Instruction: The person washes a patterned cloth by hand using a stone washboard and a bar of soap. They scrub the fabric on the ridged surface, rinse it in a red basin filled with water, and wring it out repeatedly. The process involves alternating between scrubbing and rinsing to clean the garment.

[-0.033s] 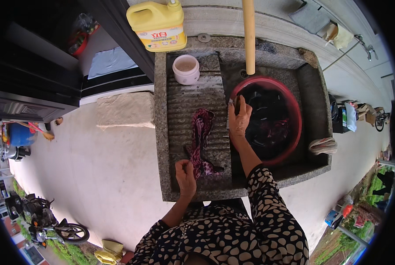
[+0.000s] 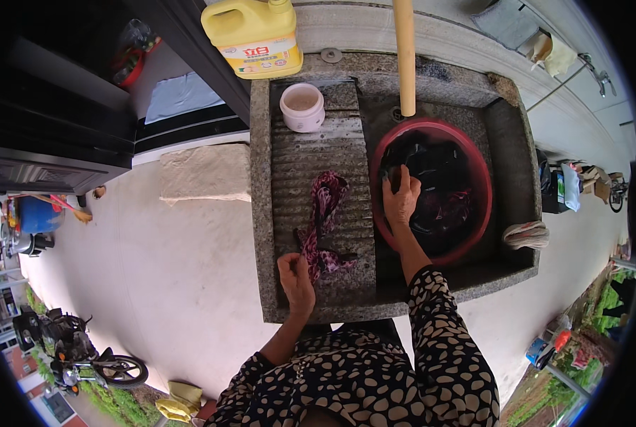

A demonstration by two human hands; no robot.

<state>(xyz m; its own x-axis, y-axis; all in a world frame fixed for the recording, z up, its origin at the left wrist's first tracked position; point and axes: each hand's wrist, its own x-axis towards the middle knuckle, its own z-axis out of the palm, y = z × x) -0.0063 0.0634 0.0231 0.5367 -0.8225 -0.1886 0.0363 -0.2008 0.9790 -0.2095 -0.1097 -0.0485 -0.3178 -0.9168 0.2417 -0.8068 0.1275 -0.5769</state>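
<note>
A wet pink-and-black patterned cloth (image 2: 325,196) lies crumpled lengthwise on the ribbed stone washboard (image 2: 289,164). My left hand (image 2: 297,285) is closed at the cloth's near left end, fingertips pinched against its edge. Over the left side of the red basin (image 2: 483,213) is my right hand (image 2: 402,203), its fingers curled round something small and dark that I cannot make out. Dark wet clothes (image 2: 432,160) fill the basin, with a pinkish patterned piece (image 2: 452,205) among them.
A pale pink tub (image 2: 302,117) stands at the washboard's far end. Behind it is a yellow jug (image 2: 261,53) on the sink's corner. A wooden pole (image 2: 405,64) reaches down beside the basin. A light rag (image 2: 526,235) hangs over the sink's right rim.
My right hand has moved right, from the washboard's edge to over the basin. My left hand stays by the cloth's near end. The whole view has shifted slightly.
</note>
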